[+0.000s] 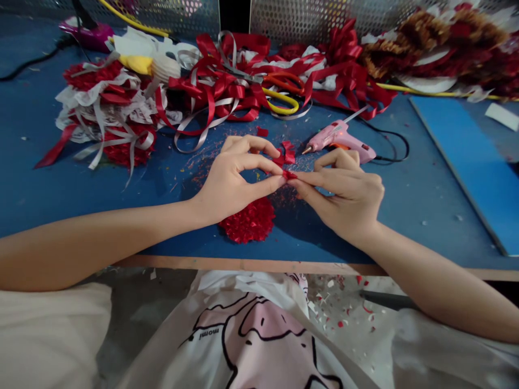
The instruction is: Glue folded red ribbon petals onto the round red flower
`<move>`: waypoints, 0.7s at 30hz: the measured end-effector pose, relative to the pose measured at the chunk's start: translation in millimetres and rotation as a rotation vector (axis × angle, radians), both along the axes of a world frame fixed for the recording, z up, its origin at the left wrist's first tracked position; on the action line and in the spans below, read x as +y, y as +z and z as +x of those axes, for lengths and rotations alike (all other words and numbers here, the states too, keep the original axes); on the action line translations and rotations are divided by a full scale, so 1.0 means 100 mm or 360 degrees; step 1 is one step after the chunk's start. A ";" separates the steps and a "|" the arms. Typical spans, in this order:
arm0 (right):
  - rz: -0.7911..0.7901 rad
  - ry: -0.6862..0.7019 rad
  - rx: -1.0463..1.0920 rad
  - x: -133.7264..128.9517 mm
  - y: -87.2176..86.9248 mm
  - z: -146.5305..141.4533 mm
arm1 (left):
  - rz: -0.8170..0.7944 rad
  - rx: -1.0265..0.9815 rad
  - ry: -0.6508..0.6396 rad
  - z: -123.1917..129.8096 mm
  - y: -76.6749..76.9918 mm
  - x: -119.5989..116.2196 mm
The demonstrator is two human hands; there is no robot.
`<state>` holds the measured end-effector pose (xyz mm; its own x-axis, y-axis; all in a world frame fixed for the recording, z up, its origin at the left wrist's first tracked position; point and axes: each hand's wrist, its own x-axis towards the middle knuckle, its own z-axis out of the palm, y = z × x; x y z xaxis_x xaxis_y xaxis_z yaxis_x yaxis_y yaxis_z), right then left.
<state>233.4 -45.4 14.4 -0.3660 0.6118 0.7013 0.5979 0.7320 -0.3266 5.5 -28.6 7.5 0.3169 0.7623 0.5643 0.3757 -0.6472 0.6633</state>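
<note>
Between the fingertips of both hands is a small piece of red ribbon (289,175). My left hand (239,173) pinches its left end, and my right hand (344,189) pinches its right end. Below my left hand lies a round, ruffled red ribbon flower (249,221), its upper part hidden by that hand. Just beyond the fingertips are loose cut pieces of red ribbon (287,153). A pink glue gun (338,138) rests behind my right hand, nozzle pointing left.
Red and grey ribbons (243,81) are heaped along the back, with yellow-and-orange-handled scissors (281,100) on them. Lace-and-ribbon bunches (109,108) lie at left. A blue board (470,162) is at right. Scraps litter the blue tabletop (162,237).
</note>
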 end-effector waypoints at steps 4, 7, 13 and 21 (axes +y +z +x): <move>0.0104 -0.0070 -0.0159 -0.01 -0.01 0.01 | 0.0049 0.0081 0.0038 0.01 0.02 -0.02; 0.0163 -0.0064 -0.0219 -0.01 -0.01 0.02 | 0.0062 0.0084 0.0018 0.01 0.01 -0.02; 0.0310 -0.0208 -0.0377 0.00 -0.02 0.03 | 0.0075 0.0097 -0.0082 0.01 0.00 -0.01; 0.0467 -0.0248 -0.0405 0.00 0.00 0.03 | -0.0135 -0.0017 -0.0276 -0.02 0.02 0.02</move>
<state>236.8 -45.8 14.8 -0.4689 0.4613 0.7532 0.7436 0.6663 0.0549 3.1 -26.7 9.5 0.4421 0.7416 0.5045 0.2562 -0.6434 0.7214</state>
